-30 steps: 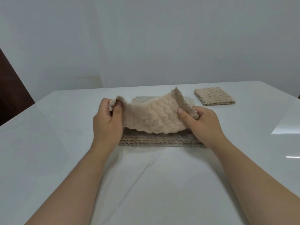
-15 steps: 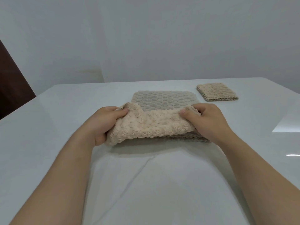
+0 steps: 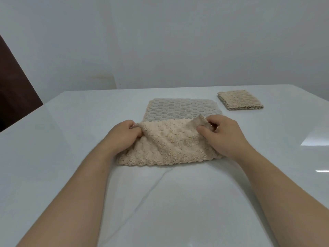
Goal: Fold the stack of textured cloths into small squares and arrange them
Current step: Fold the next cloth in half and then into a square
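Broadly, a glossy white surface (image 3: 53,157) fills the lower part of the view, with a pale wall behind it and a dark brown panel (image 3: 14,90) at the far left edge. Near its middle lies the stack of textured cloths (image 3: 179,109), flat, its grey-beige top showing at the far half. Over the near half of the stack, and spilling onto the surface toward the person, lies a fluffy beige cloth (image 3: 165,147), rumpled and not yet folded. Well apart to the far right sits one folded square (image 3: 240,102). The left hand (image 3: 122,138) has its fingers curled round the cloth's far left corner, its grip closed on the fabric. The right hand (image 3: 226,138) pinches the far right corner between thumb and fingers, and that corner stands turned up, showing a duller side. A second ago the same cloth hung in the air above the stack, stretched between both hands; half a second ago it draped over the stack's near edge. It now lies lower and nearer the person, and more of the stack's top is uncovered.
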The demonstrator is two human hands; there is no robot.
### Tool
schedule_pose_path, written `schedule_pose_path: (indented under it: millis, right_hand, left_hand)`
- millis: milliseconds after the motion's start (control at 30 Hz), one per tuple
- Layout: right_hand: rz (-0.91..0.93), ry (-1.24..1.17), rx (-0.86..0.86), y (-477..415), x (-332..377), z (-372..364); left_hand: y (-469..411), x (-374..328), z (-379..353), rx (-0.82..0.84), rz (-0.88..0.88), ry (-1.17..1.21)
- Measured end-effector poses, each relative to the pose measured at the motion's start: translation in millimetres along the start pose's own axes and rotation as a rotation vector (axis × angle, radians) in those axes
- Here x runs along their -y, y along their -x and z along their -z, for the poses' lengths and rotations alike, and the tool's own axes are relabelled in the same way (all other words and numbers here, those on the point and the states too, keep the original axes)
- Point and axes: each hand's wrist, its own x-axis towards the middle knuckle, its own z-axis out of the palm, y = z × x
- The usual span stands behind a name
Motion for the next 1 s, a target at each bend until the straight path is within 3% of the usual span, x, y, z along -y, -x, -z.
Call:
schedule_pose_path:
  millis: [200,333,533,800,1000]
  right_hand:
    - [0.102,0.119,-0.228,-11.2,-7.5,-16.4]
    - [-0.055,0.387,-0.041,-18.7,-13.7,-26.3]
    - [-0.169,0.469,0.08,-19.6,-19.4,-28.2]
    - [0.11,0.267,-0.046,-13.6,-2.7,-18.7]
    - [0.045,-0.026,-0.121,-6.6,5.5,-12.6]
  left_hand:
    - [-0.8,0.4,-2.9,-0.081,-0.05,-0.083]
    - [-1.9,0.5,-3.0,-0.117,-0.053,-0.071]
    - [-4.8,5.4,-5.4,-0.013,-0.019,-0.098]
    - [-1.4,0.4,-6.4,-0.111,-0.073,-0.058]
    - [-1.3,-0.3,-2.1,-0.265,-0.15,0.116]
